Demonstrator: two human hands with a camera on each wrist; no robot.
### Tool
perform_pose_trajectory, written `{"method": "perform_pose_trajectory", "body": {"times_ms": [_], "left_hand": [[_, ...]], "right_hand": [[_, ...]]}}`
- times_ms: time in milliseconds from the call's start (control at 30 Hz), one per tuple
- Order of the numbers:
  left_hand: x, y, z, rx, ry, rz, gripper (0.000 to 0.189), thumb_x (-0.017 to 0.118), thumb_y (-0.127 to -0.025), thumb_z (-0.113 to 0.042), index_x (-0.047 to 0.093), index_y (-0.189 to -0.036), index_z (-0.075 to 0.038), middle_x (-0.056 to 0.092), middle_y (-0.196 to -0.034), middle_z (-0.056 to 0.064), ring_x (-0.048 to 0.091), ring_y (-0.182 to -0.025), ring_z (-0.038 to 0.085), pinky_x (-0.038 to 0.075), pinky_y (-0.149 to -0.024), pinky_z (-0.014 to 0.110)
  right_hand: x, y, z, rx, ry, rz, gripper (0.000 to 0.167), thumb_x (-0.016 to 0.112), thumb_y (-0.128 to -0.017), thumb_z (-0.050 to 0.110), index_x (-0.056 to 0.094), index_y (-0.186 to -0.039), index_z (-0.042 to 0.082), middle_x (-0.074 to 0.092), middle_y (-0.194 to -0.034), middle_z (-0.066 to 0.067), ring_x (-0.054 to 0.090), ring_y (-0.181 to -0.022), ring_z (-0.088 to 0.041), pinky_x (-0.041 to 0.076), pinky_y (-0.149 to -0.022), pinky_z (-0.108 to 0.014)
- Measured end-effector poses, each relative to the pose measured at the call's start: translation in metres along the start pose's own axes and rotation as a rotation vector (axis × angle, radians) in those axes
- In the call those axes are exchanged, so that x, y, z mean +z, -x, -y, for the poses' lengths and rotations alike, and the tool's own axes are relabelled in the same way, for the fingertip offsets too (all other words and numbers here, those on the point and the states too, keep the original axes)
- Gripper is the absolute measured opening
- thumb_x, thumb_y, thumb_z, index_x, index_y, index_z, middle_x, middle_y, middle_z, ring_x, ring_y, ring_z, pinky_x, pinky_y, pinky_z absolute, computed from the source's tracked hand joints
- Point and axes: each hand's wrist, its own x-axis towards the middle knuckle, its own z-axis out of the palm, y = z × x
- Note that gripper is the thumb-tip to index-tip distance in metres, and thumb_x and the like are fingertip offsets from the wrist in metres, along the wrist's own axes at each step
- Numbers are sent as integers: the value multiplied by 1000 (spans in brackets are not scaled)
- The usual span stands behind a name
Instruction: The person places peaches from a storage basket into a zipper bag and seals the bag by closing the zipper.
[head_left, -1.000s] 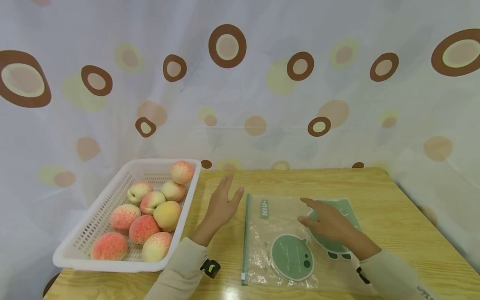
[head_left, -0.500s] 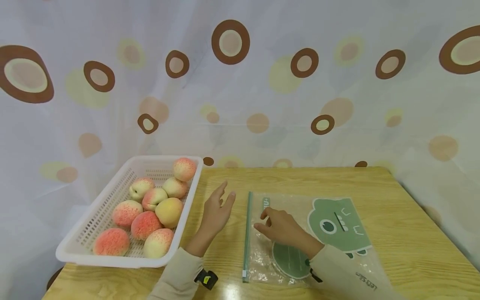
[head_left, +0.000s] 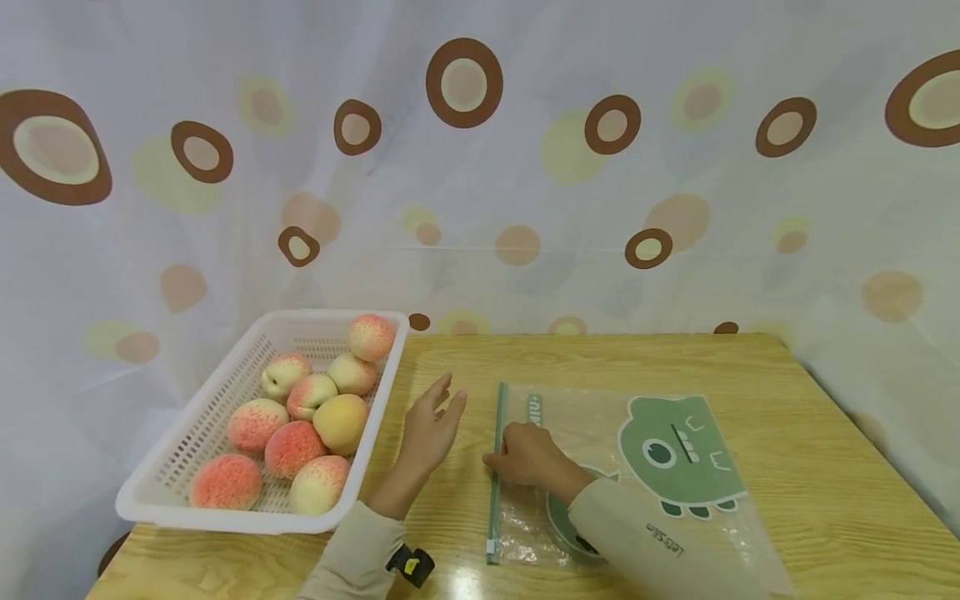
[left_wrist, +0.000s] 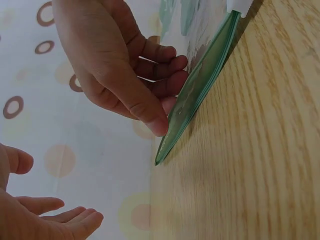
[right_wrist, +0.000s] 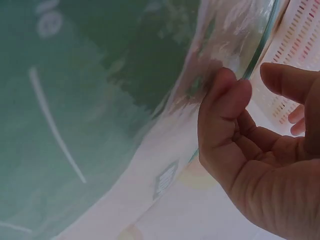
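A clear zip bag [head_left: 660, 433] printed with green cartoon figures lies flat on the table. Its green zip edge [head_left: 495, 500] faces left, with a white slider [head_left: 491, 547] at the near end. My right hand [head_left: 528, 454] is over the bag at this edge, fingers loosely bent. In the left wrist view its thumb [left_wrist: 156, 125] is right at the green rim, where the bag's mouth gapes slightly. The right wrist view shows thumb and fingertips apart. My left hand [head_left: 429, 429] hovers between basket and bag, fingers relaxed, holding nothing.
On the left stands a white plastic basket [head_left: 240, 522] holding several peaches [head_left: 294, 450], one yellower than the others. The wooden table [head_left: 817, 467] ends at a patterned curtain [head_left: 555, 200] behind. Black bands circle both wrists.
My right hand has moved left across the bag from the green dinosaur print to the zip edge. My left hand has drawn back slightly toward me. The basket and bag stay put.
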Motion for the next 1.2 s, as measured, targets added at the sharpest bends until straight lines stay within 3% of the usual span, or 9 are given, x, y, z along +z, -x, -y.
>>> {"method": "perform_pose_trajectory", "body": {"times_ms": [133,333,533,700,867,1000,1200], "left_hand": [[0,1,2,-8,17,-7,53,51,-100,-23,39,-141,9,41,-144,25,41,-131,43,41,-102,50],[1,1,3,-20,41,-20,50,52,-99,-20,41,-138,11,43,-142,27,44,-129,43,41,-102,49],[2,0,2,-49,59,-8,51,53,-99,-20,42,-139,9,44,-141,25,44,-129,41,41,-102,46],[4,0,2,-60,57,-1,49,53,-98,-20,45,-138,7,48,-138,24,47,-127,39,43,-101,45],[5,0,4,-81,42,71,46,53,-98,-20,48,-136,6,50,-137,23,49,-126,38,46,-98,46],[7,1,6,-120,54,148,46,52,-99,-20,47,-136,6,48,-138,25,50,-124,39,49,-94,46],[12,3,8,-147,44,187,45,52,-98,-16,47,-133,12,52,-132,28,55,-118,40,49,-93,46]], "right_hand": [[0,0,-2,25,25,-7,52,64,-83,8,34,-42,16,28,-36,11,21,-32,-1,18,-33,-13],[-2,-1,-12,35,-19,4,43,58,-77,2,33,-46,17,31,-40,10,23,-36,-3,19,-35,-15],[-5,-1,-21,-6,-81,31,35,59,-81,4,46,-50,13,47,-46,7,38,-41,-5,29,-39,-16],[-10,1,-21,39,-176,67,19,63,-85,9,64,-67,5,60,-59,-1,55,-52,-11,44,-48,-23],[-11,1,-23,89,-248,62,14,63,-87,10,66,-75,3,64,-65,-3,62,-58,-13,52,-57,-27],[-12,1,-26,83,-287,51,13,63,-87,9,67,-77,2,65,-66,-4,63,-59,-13,54,-58,-27],[-18,1,-26,88,-357,73,15,62,-88,10,68,-78,0,67,-66,-5,64,-58,-14,55,-58,-28]]}}
